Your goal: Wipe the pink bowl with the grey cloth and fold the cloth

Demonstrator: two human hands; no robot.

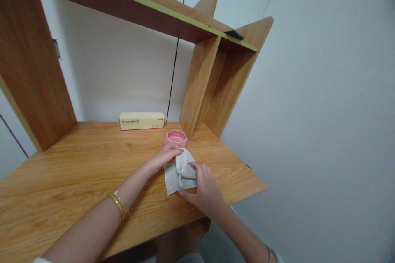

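Observation:
A light grey cloth (173, 178) lies partly folded on the wooden desk, its upper part lifted and bent over. My left hand (168, 154) pinches the raised far edge of the cloth between thumb and fingers. On the near right side, my right hand (205, 185) has its fingers on the fold and its thumb at the lower edge of the cloth. Just beyond my left hand stands a pink ashtray (176, 136), partly hidden by that hand at its near side.
A long cream box (142, 121) with printed lettering lies at the back of the desk (92, 164). Wooden shelf uprights (200, 84) rise behind the ashtray. A dark flat object (234, 34) rests on the upper shelf. The desk's right corner is near my right hand.

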